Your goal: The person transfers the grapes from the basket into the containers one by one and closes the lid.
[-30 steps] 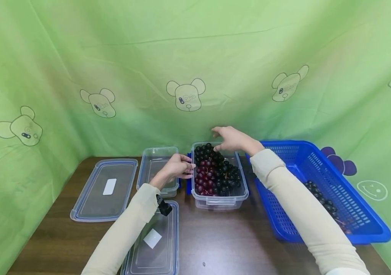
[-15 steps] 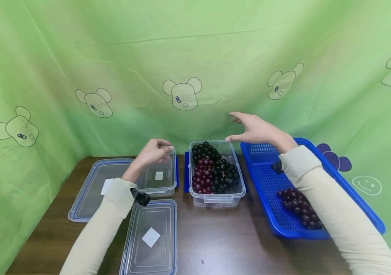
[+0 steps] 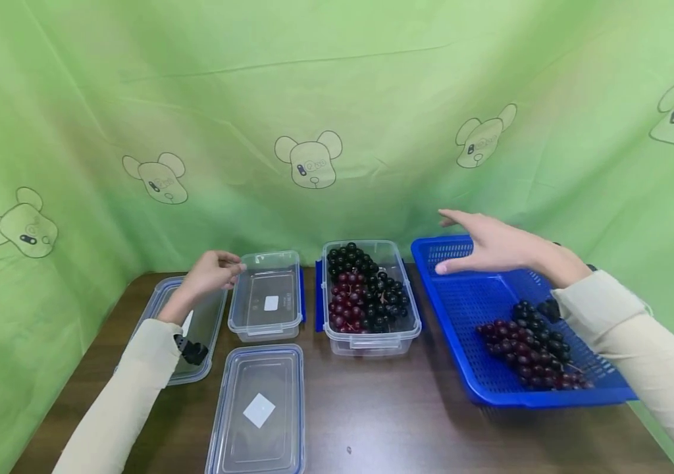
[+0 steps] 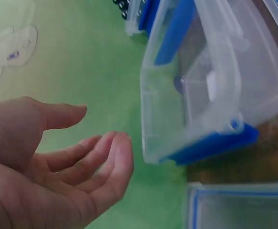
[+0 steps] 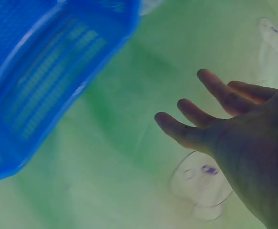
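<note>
Centrally, grapes (image 3: 366, 299), black at the back and right, red at front left, lie in the middle box (image 3: 372, 344), between the two hands and well apart from both. A second heap (image 3: 529, 349) sits in the basket (image 3: 461, 296), lower and nearer the person than the right hand (image 3: 485, 243), whose fingers are extended, thumb parted from them, seen against the basket's back end. The left hand (image 3: 212, 271) is just beside the left box (image 3: 266, 296), at its back left corner; its fingers curve loosely, thumb apart, with a gap to the wall in the wrist view. One lid (image 3: 257, 408) lies in front of that box, another (image 3: 215, 329) partly under the left forearm, both on the brown table (image 3: 372, 415).
</note>
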Tool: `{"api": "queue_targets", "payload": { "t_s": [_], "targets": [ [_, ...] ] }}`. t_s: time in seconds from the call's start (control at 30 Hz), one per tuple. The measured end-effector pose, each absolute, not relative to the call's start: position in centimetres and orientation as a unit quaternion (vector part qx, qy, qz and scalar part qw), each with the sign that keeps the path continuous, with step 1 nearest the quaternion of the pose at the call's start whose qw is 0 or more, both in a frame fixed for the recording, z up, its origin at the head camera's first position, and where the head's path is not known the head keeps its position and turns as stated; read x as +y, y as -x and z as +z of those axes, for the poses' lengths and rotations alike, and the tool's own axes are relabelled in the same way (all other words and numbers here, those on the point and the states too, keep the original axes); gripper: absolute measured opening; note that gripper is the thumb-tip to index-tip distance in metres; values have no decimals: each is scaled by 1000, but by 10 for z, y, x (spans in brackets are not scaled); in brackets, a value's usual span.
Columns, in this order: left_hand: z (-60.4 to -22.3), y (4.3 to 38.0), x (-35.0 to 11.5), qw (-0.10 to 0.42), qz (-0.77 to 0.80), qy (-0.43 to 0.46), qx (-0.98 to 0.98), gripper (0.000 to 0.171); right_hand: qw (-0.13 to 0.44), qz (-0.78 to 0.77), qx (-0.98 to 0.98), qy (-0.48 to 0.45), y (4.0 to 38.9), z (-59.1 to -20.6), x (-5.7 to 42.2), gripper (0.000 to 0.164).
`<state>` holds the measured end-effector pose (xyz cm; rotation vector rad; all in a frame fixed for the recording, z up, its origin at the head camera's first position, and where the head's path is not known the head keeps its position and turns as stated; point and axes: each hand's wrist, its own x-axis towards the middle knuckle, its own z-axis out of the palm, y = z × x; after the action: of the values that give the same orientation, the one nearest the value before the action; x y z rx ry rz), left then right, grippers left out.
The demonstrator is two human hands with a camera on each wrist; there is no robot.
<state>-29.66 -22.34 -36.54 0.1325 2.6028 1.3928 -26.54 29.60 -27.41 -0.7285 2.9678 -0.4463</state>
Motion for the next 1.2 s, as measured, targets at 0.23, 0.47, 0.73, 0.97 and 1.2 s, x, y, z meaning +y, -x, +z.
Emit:
{"api": "queue_targets", "payload": {
  "t_s": [0.23,0.47,0.73,0.97,1.2],
  "targets": [
    [-386,291,-243,64,454,-35,888,48,61,-130,968,207,249,-299,339,114],
    [-403,284,-256,101,480,-13,871,55,95,-101,967,214,233,-333,370,109],
    [-411,293,-266,140,540,7,830,53,161,-77,962,209,220,-367,377,116],
    [-423,298,-265,150,603,27,783,50,206,-56,957,197,214,-377,377,118],
    [-430,304,-264,158,638,29,753,47,212,-28,958,192,213,-379,374,113]
  ]
}}
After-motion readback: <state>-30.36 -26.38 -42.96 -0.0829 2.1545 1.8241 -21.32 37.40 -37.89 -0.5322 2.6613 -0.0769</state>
